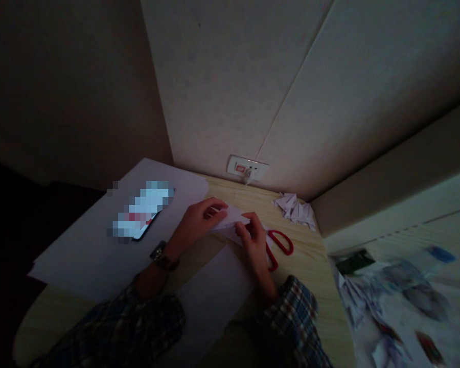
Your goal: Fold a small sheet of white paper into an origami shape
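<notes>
A folded piece of white paper (232,217) is pinched between both hands above the wooden table. My left hand (197,220), with a watch on its wrist, has thumb and fingers closed on the paper's left end. On the right end, my right hand (254,237) grips it between thumb and curled fingers. Red-handled scissors (281,243) lie just right of my right hand, their blades partly hidden behind it. Beneath my forearms lies a white sheet (214,301), flat on the table.
A phone (143,209) with a lit, blurred screen rests on large white sheets (80,260) at left. Folded paper pieces (295,209) are heaped at the table's back right corner. A socket with a plug (247,168) is on the wall. Clutter lies lower right.
</notes>
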Demonstrator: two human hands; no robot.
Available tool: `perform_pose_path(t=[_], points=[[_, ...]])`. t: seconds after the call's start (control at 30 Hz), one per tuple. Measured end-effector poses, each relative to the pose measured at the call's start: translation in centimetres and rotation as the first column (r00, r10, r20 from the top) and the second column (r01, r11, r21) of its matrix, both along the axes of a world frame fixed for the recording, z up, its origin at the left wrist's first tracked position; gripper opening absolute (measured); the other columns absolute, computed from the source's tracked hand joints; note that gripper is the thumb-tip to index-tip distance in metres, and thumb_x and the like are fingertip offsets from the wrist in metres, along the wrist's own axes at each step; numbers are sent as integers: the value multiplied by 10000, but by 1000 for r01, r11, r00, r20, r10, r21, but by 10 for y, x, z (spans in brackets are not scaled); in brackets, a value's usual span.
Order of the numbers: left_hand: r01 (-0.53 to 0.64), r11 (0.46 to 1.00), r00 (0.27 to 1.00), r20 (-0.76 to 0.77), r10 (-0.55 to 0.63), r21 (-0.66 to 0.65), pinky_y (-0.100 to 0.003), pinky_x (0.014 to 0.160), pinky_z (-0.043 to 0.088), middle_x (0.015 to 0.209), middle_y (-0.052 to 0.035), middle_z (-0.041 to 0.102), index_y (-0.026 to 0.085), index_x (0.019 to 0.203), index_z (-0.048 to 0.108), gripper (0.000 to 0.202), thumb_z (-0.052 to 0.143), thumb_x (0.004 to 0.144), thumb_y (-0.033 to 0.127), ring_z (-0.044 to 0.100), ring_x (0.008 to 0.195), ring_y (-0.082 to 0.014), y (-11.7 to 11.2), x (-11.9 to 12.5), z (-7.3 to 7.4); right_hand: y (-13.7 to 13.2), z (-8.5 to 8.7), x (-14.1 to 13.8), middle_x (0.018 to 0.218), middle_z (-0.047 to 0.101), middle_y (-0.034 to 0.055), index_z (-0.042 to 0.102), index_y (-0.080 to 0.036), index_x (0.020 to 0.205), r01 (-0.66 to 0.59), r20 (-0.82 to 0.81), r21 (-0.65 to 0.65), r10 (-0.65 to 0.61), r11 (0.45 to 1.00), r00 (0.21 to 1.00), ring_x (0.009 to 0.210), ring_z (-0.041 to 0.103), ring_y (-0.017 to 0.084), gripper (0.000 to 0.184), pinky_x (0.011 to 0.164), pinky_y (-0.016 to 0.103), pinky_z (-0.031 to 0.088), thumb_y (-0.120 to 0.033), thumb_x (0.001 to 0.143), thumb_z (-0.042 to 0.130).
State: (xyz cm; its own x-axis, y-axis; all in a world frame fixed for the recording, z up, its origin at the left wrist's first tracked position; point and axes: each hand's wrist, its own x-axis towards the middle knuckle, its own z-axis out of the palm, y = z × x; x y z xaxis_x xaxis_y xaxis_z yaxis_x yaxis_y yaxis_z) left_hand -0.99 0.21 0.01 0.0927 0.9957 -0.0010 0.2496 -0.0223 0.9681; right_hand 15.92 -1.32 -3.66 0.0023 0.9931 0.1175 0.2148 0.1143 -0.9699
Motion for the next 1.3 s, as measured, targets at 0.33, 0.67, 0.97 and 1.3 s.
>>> perform_pose_path(t=[0.33, 0.67, 0.97, 1.3], points=[[219, 967, 963, 185, -194, -127, -360, 797, 557, 1157, -113, 700, 148, 1074, 668, 507, 792, 637, 374, 697, 887, -231, 2, -5, -6, -1, -1, 0, 677, 520, -53, 493, -235, 903, 81, -67, 23, -79, 996, 995, 642, 501, 144, 215, 638, 275, 404, -420, 835, 579], [243, 959, 938, 286, -194, -147, -302, 717, 542, 1030, -74, 735, 156, 1009, 691, 417, 796, 638, 316, 698, 803, -197, 3, -5, 1, -3, -1, -1, 944, 597, 19, 508, -257, 1102, -38, -131, 63, 46, 997, 990, 790, 584, 163, 313, 686, 285, 484, -389, 839, 612], [272, 941, 911, 370, -183, -202, -286, 672, 544, 995, -65, 744, 177, 1052, 671, 412, 777, 679, 317, 710, 824, -217, 2, -5, -2, -4, -4, -1, 935, 614, 11, 543, -247, 1005, -9, -160, 56, 18, 998, 987, 828, 598, 171, 230, 762, 296, 506, -386, 838, 620], [204, 973, 959, 221, -176, -112, -337, 798, 529, 943, -49, 722, 185, 1030, 699, 456, 806, 599, 285, 674, 878, -223, 5, -6, -2, -6, 0, -1, 975, 600, 20, 506, -266, 1168, -50, -144, 65, 59, 997, 988, 784, 587, 171, 363, 693, 292, 490, -420, 849, 585]])
